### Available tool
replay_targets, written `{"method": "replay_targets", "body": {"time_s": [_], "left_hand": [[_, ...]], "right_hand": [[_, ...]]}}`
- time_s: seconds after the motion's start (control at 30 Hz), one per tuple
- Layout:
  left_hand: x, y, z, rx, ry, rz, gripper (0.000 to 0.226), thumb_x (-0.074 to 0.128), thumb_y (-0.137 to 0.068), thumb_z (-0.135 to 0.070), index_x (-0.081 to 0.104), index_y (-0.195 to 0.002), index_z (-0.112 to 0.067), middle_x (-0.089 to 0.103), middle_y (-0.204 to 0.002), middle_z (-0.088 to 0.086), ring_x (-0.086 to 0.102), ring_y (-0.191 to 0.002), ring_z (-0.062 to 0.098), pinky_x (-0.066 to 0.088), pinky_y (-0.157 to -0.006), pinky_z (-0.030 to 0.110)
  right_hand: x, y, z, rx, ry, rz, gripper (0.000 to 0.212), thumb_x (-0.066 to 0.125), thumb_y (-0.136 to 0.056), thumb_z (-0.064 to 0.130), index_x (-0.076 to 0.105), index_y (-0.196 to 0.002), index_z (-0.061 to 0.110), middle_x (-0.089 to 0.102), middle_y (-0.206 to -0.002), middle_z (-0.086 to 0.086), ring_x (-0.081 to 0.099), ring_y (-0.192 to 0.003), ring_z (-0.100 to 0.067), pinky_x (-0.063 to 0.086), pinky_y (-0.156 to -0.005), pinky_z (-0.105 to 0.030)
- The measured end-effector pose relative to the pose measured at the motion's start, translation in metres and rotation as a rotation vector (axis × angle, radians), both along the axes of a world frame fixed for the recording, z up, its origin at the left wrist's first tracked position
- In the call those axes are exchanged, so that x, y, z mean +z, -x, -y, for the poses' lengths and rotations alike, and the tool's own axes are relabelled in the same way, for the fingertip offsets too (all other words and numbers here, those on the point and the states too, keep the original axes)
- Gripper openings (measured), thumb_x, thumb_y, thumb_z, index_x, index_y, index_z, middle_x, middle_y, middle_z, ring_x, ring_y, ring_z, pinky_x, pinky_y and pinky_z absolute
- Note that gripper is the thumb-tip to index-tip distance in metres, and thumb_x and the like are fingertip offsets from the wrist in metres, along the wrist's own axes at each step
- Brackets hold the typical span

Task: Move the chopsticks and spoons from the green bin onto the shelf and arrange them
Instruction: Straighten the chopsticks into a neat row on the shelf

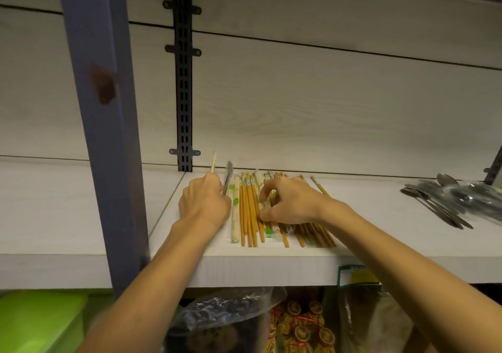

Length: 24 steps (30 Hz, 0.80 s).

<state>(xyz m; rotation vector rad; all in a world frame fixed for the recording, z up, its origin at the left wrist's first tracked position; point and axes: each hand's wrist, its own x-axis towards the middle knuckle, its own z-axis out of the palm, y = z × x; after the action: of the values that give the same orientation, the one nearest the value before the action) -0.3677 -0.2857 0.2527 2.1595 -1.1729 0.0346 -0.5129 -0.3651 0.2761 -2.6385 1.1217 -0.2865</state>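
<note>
Several yellow-brown chopsticks (251, 211), some in clear or pale wrappers, lie side by side on the pale wooden shelf (380, 233). My left hand (203, 203) sits at the pile's left edge and grips a thin pale chopstick (213, 161) and a grey metal utensil handle (228, 175), both sticking up past the knuckles. My right hand (290, 203) rests on top of the pile and pinches chopsticks between thumb and curled fingers. Wrapped metal spoons (448, 200) lie in a heap at the shelf's right. A corner of the green bin (38, 320) shows at the bottom left.
A blue-grey upright post (106, 135) stands left of my arms. A black slotted bracket rail (184, 86) runs down the back wall. Under the shelf sit plastic-bagged goods (231, 314) and gold-wrapped packets (298, 325).
</note>
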Motion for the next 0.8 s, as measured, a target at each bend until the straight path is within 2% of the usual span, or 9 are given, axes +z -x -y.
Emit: {"method": "replay_targets", "body": {"time_s": [0.1, 0.17, 0.27, 0.37, 0.47, 0.53, 0.63, 0.73, 0.8], "left_hand": [[0.000, 0.002, -0.001, -0.016, 0.036, -0.014, 0.015, 0.057, -0.093, -0.020, 0.057, -0.108, -0.015, 0.058, -0.102, 0.006, 0.043, -0.084, 0.021, 0.036, -0.068, 0.033], [0.001, 0.003, -0.002, -0.026, 0.045, -0.038, 0.017, 0.058, -0.094, -0.023, 0.056, -0.108, -0.015, 0.054, -0.095, 0.003, 0.044, -0.084, 0.021, 0.036, -0.067, 0.033], [0.002, 0.004, -0.004, -0.022, 0.031, -0.059, 0.024, 0.057, -0.094, -0.032, 0.055, -0.107, -0.013, 0.055, -0.097, 0.005, 0.045, -0.084, 0.022, 0.036, -0.067, 0.034], [0.002, 0.004, -0.006, -0.009, 0.031, -0.088, 0.027, 0.050, -0.097, -0.036, 0.054, -0.110, -0.013, 0.060, -0.109, 0.010, 0.049, -0.089, 0.025, 0.037, -0.069, 0.034], [0.002, 0.005, -0.010, -0.021, -0.009, -0.125, 0.027, 0.055, -0.093, -0.031, 0.053, -0.115, -0.015, 0.058, -0.115, 0.009, 0.053, -0.103, 0.029, 0.038, -0.073, 0.033], [0.003, 0.005, -0.012, -0.039, -0.043, -0.145, 0.035, 0.062, -0.087, -0.029, 0.052, -0.117, -0.015, 0.057, -0.116, 0.008, 0.053, -0.106, 0.029, 0.039, -0.074, 0.032], [0.004, 0.005, -0.013, -0.048, -0.065, -0.155, 0.037, 0.064, -0.085, -0.025, 0.050, -0.118, -0.015, 0.057, -0.117, 0.008, 0.053, -0.108, 0.028, 0.039, -0.075, 0.032], [0.004, 0.004, -0.013, -0.045, -0.044, -0.175, 0.033, 0.060, -0.087, -0.016, 0.050, -0.119, -0.014, 0.056, -0.118, 0.009, 0.051, -0.109, 0.028, 0.039, -0.076, 0.032], [0.003, 0.004, -0.013, -0.043, -0.022, -0.169, 0.032, 0.057, -0.089, -0.011, 0.050, -0.120, -0.012, 0.055, -0.120, 0.011, 0.050, -0.112, 0.030, 0.038, -0.078, 0.032]], "right_hand": [[-0.002, -0.005, -0.006, -0.022, 0.046, 0.001, 0.036, 0.069, -0.080, 0.033, 0.058, -0.112, 0.021, 0.060, -0.088, 0.004, 0.060, -0.079, -0.014, 0.055, -0.078, -0.037], [-0.006, -0.008, -0.009, -0.032, 0.103, 0.024, 0.030, 0.066, -0.082, 0.032, 0.058, -0.109, 0.020, 0.063, -0.088, 0.002, 0.060, -0.073, -0.012, 0.054, -0.071, -0.033], [-0.010, -0.007, -0.014, -0.038, 0.081, 0.182, 0.021, 0.060, -0.087, 0.030, 0.059, -0.107, 0.022, 0.065, -0.075, 0.002, 0.054, -0.053, -0.007, 0.044, -0.053, -0.023], [-0.009, -0.007, -0.022, -0.033, 0.081, 0.322, 0.015, 0.057, -0.089, 0.027, 0.065, -0.099, 0.019, 0.064, -0.066, 0.000, 0.051, -0.048, -0.006, 0.039, -0.046, -0.018], [-0.007, -0.015, -0.032, -0.001, 0.091, 0.323, 0.013, 0.059, -0.086, 0.024, 0.070, -0.086, 0.016, 0.068, -0.071, -0.003, 0.053, -0.053, -0.009, 0.043, -0.049, -0.020], [-0.008, -0.022, -0.035, 0.023, 0.075, 0.289, 0.011, 0.062, -0.085, 0.024, 0.068, -0.082, 0.016, 0.065, -0.068, -0.001, 0.051, -0.052, -0.007, 0.042, -0.051, -0.021], [-0.012, -0.031, -0.034, 0.018, 0.116, 0.216, 0.011, 0.067, -0.083, 0.026, 0.066, -0.082, 0.015, 0.061, -0.067, 0.004, 0.051, -0.055, -0.006, 0.043, -0.054, -0.023], [-0.015, -0.031, -0.031, 0.001, 0.108, 0.190, 0.013, 0.068, -0.083, 0.024, 0.067, -0.086, 0.012, 0.066, -0.071, -0.002, 0.052, -0.056, -0.007, 0.049, -0.056, -0.027], [-0.015, -0.029, -0.030, -0.004, 0.088, 0.186, 0.015, 0.068, -0.084, 0.027, 0.068, -0.087, 0.012, 0.066, -0.071, -0.001, 0.053, -0.055, -0.006, 0.047, -0.054, -0.025]]}}
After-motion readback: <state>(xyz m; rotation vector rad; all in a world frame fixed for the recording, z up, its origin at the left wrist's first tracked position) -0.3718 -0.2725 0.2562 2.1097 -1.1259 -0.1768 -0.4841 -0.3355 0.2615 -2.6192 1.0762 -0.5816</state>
